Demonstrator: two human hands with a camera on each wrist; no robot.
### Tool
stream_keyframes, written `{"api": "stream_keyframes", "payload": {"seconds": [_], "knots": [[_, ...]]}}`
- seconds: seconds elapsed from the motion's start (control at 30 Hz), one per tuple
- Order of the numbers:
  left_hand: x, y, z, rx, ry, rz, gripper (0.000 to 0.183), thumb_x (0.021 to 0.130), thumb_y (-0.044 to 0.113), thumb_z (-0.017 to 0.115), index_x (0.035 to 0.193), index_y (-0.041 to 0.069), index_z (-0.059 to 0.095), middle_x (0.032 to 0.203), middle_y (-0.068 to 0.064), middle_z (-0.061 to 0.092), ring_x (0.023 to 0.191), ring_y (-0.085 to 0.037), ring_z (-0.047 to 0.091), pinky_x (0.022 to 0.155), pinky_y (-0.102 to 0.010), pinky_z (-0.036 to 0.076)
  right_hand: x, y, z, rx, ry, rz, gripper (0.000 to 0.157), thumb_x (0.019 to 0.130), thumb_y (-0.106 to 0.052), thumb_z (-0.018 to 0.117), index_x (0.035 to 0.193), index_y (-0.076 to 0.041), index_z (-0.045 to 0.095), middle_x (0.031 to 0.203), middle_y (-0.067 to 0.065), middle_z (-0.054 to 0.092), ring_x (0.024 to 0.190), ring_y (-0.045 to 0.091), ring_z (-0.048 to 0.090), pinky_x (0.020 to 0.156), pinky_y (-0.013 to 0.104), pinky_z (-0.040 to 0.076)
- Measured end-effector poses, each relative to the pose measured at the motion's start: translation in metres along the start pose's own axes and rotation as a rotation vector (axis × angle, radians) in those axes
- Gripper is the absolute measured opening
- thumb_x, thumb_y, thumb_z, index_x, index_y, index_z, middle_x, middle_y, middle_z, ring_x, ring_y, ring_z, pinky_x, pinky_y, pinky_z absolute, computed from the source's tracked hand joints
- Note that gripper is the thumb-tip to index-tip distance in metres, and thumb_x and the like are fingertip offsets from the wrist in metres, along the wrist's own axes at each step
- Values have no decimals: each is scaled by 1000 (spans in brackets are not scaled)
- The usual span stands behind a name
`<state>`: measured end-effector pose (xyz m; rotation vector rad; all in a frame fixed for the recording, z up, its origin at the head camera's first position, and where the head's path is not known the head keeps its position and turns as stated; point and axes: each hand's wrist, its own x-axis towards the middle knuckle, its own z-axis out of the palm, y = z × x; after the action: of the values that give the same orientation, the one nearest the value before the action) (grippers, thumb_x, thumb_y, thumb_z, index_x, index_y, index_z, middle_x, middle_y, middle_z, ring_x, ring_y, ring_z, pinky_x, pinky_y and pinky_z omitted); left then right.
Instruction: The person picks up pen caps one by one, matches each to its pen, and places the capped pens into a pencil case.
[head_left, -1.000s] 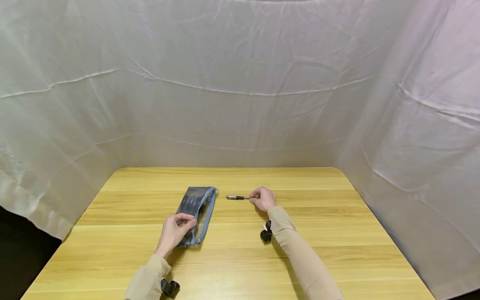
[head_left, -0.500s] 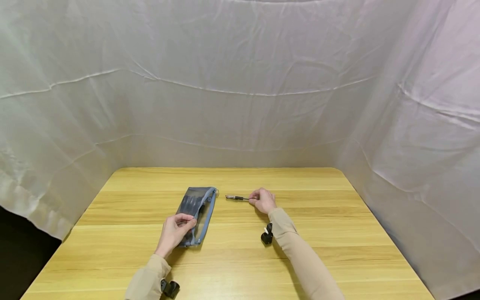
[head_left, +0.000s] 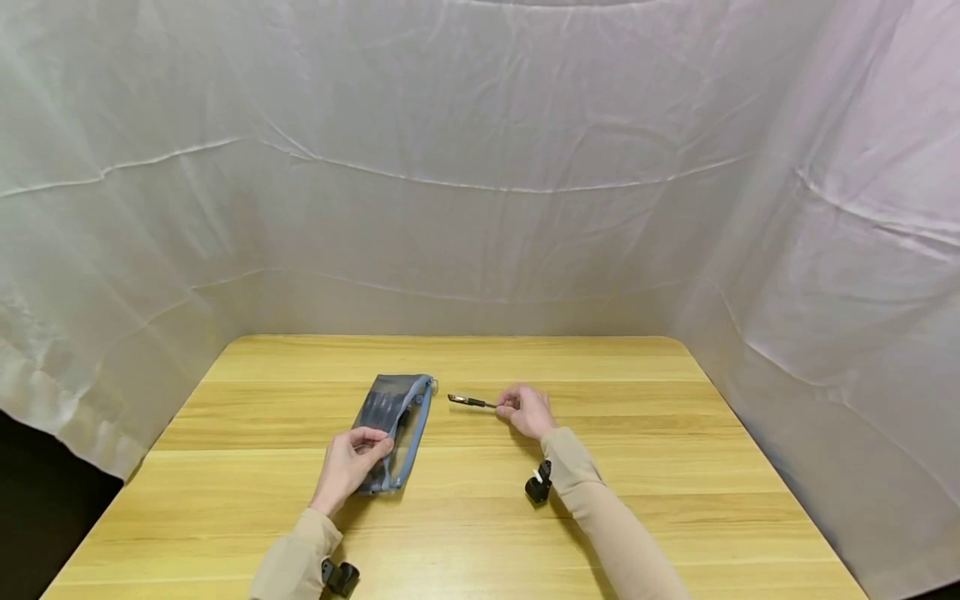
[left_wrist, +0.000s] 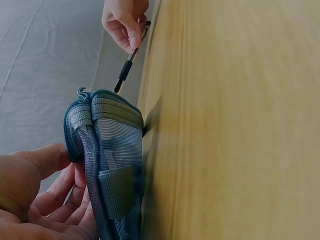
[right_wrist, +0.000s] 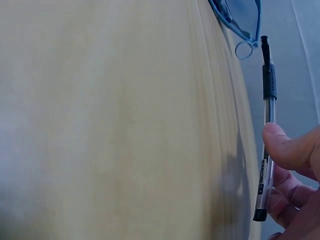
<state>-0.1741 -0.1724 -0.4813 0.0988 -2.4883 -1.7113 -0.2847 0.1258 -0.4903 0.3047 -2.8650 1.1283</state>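
A blue mesh zip pencil case (head_left: 380, 410) lies on the table left of centre, its zipped side gaping. My left hand (head_left: 351, 464) pinches the edge of that opening between thumb and fingers; in the left wrist view the case (left_wrist: 119, 140) stands beside the thumb. Dark shapes show through the mesh. To the right of the case, my right hand (head_left: 527, 410) pinches a clear pen (head_left: 470, 401) with a black cap and grip. The pen (right_wrist: 269, 110) points its capped end at the case's ring (right_wrist: 244, 50) in the right wrist view.
A wooden table (head_left: 675, 500) spans the front, with rounded far corners. Pale fabric (head_left: 480, 208) hangs behind it and on both sides. Each wrist carries a small black camera, such as the right one (head_left: 537, 483).
The right hand has drawn slightly toward the person with the pen, whose capped end has shifted a little left and now tilts. The left hand and the pencil case have stayed put.
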Motion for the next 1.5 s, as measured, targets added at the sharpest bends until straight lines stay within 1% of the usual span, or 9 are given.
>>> {"api": "stream_keyframes", "payload": {"seconds": [0.27, 0.4, 0.67, 0.8, 0.93, 1.1, 1.23, 1.4, 1.5], "knots": [[0, 2, 0, -3, 9, -6, 17, 89, 9, 75, 100, -5, 73, 92, -16, 75, 70, -3, 62, 67, -17, 51, -10, -4, -3, 95, -60, 3, 5, 94, -13, 70, 94, -10, 73, 87, 4, 65, 82, 16, 55, 76, 31, 44], [0, 0, 0, -6, 3, 0, 19, 89, 9, 75, 100, -6, 72, 92, -17, 75, 70, -3, 63, 66, -17, 52, -16, -9, -5, 134, -93, -68, 9, 96, -11, 65, 96, -4, 71, 85, 5, 65, 78, 15, 55, 69, 26, 43], [-1, 1, 0, -15, 11, 2, 16, 90, 8, 74, 99, -5, 73, 92, -17, 75, 70, -2, 64, 67, -17, 53, -18, -18, 0, 188, -175, -61, 17, 101, -7, 57, 104, 4, 68, 87, 13, 66, 73, 12, 54, 63, 22, 45], [0, 0, 0, -10, 13, 1, 14, 90, 7, 73, 98, -5, 73, 91, -15, 75, 70, -2, 64, 67, -18, 53, -20, -28, 6, 316, -289, -46, 22, 103, -7, 52, 111, 11, 62, 82, 13, 65, 65, 9, 54, 57, 19, 44], [1, 0, 0, -12, 8, -9, 14, 90, 6, 73, 99, -4, 73, 91, -14, 75, 70, -2, 64, 68, -18, 53, -21, -36, 16, 531, -419, 46, 28, 103, -5, 50, 122, 16, 54, 78, 8, 66, 61, 8, 59, 56, 19, 50], [1, 1, 1, -2, 9, -21, 14, 90, 7, 73, 99, -4, 73, 92, -13, 75, 71, -2, 64, 68, -17, 53, -21, -49, 37, 722, -471, 147, 29, 100, -1, 53, 122, 19, 51, 73, 3, 66, 57, 9, 64, 62, 24, 59], [0, 4, 0, -10, 5, -23, 16, 90, 8, 74, 100, -4, 73, 93, -14, 75, 71, -3, 64, 67, -17, 52, -20, -66, 54, 734, -473, 181, 27, 99, 0, 56, 120, 17, 54, 75, 10, 68, 55, 10, 65, 62, 26, 61], [0, 5, 0, -10, 3, -8, 19, 90, 9, 75, 101, -6, 73, 93, -16, 75, 71, -2, 64, 66, -16, 51, -18, -85, 65, 718, -490, 117, 36, 99, 0, 56, 130, 18, 52, 99, 31, 72, 58, 11, 67, 65, 31, 62], [1, 6, 1, 14, 7, 1, 17, 90, 9, 75, 100, -5, 73, 91, -15, 75, 70, -2, 64, 66, -17, 51, -18, -83, 60, 679, -464, 76, 40, 99, -2, 57, 134, 15, 51, 109, 33, 69, 59, 11, 66, 64, 30, 61]]}}
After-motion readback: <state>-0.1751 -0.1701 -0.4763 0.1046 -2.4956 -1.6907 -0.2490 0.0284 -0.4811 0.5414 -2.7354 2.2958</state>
